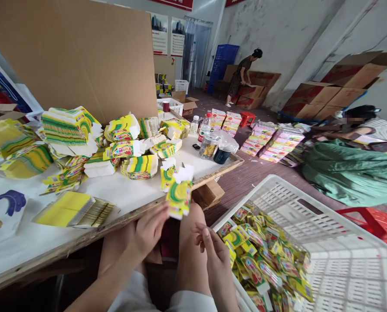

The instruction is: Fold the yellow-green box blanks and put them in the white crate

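My left hand [152,232] is closed on the edge of a small yellow-green carton [179,197], raised above my lap by the table's edge. The carton stands unfolded at its top, with white flaps sticking out. Over my thigh, my right hand [214,253] is half curled with fingers apart, holding nothing visible. Right beside it, a white plastic basket [349,260] contains many filled-looking small yellow cartons [261,255]. Another open carton [167,173] is at the table edge, just behind the held one. Bundles of flat yellow-green cartons [139,167] lie across the white table [131,195].
A stack of yellow flat pieces [73,210] lies at the near left. Bottles, a glass jar [209,145] and a dark cup [221,155] stand at the table's far right corner. Pink boxes [281,141] are stacked on the floor. Two other people work farther off.
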